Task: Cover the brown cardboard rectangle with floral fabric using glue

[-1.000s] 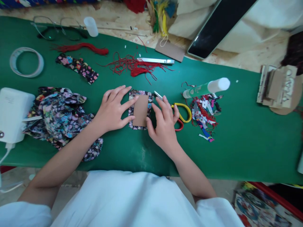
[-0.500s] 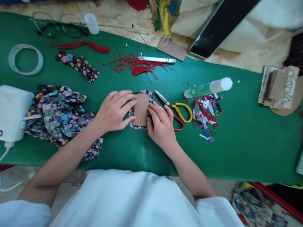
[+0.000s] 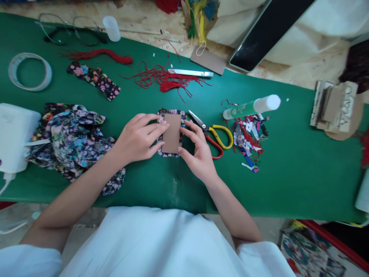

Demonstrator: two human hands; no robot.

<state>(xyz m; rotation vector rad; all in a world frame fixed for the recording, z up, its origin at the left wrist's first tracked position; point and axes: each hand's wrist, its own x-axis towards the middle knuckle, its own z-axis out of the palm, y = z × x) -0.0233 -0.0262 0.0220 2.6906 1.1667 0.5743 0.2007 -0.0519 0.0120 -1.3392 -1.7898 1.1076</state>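
A brown cardboard rectangle [image 3: 172, 133] lies on a small piece of black floral fabric [image 3: 170, 112] on the green mat [image 3: 288, 169]. My left hand [image 3: 138, 138] rests flat beside it, its fingertips pressing the card's left edge. My right hand [image 3: 198, 152] touches the right edge of the card and fabric with thumb and fingers spread. Yellow and red handled scissors [image 3: 215, 135] lie just right of my right hand.
A glue stick [image 3: 250, 107] lies over a heap of scraps [image 3: 249, 144]. Bunched floral fabric [image 3: 72, 140], a white device [image 3: 14, 134], a tape roll [image 3: 30, 72], a fabric strip [image 3: 93, 80], red threads [image 3: 164, 79], a metal blade [image 3: 190, 73], glasses [image 3: 69, 29] and cardboard pieces [image 3: 334, 107] lie around.
My right hand slid onto the card's right edge, then opened its fingers along it. My left hand's fingers drew in slightly on the left edge. The card stayed put.
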